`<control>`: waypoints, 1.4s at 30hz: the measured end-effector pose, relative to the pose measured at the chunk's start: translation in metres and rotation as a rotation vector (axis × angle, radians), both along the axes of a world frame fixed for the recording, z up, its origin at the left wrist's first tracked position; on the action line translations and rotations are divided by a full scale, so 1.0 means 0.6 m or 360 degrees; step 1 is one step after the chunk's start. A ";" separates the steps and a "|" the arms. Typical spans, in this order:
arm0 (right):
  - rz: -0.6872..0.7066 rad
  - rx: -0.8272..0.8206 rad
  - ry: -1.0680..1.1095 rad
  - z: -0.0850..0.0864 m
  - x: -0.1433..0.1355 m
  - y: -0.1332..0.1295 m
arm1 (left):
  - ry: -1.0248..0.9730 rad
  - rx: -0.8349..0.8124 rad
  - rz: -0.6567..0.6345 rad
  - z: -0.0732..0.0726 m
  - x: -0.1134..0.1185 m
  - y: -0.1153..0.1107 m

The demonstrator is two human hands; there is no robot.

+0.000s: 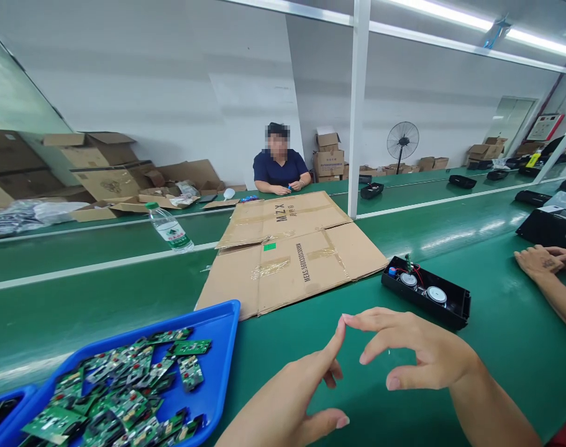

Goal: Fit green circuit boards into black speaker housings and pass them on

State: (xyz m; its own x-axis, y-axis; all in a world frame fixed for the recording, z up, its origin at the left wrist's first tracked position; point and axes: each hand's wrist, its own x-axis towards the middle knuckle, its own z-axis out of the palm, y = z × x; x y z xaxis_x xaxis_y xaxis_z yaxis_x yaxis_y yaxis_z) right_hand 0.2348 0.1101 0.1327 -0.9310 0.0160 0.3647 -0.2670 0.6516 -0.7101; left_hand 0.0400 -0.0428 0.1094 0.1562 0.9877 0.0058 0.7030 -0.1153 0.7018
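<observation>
White wall (161,74) | standing fan (402,141) | lit ceiling tube (450,13) | stacked cartons (328,155)

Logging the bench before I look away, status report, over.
Left hand and right hand empty, fingertips meeting. Open black case just beyond right hand. Blue tray of circuit boards beside left. Nothing between hands and case.

bottle (169,228) 1 | standing fan (402,141) 1 | blue trays (215,347) 2 | round speakers (436,294) 2
</observation>
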 end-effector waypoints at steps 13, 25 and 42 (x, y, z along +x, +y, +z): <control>0.0312 -0.0494 0.0131 0.000 0.001 0.016 | 0.0923 0.0774 0.0165 -0.005 -0.011 0.026; 0.0522 -0.0823 0.0234 -0.005 0.000 0.022 | 0.1140 0.1110 0.0117 0.015 -0.002 0.008; -0.0258 -0.0446 -0.0083 -0.001 0.015 -0.004 | 0.1365 0.1113 0.0434 -0.007 0.033 0.023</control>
State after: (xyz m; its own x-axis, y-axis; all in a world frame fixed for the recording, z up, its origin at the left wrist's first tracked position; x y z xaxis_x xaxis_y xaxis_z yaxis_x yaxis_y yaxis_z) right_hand 0.2440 0.1079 0.1323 -0.9254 0.2585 0.2771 -0.1343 0.4601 -0.8777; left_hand 0.0597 -0.0293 0.1055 0.1547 0.8118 0.5631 0.9817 -0.0622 -0.1800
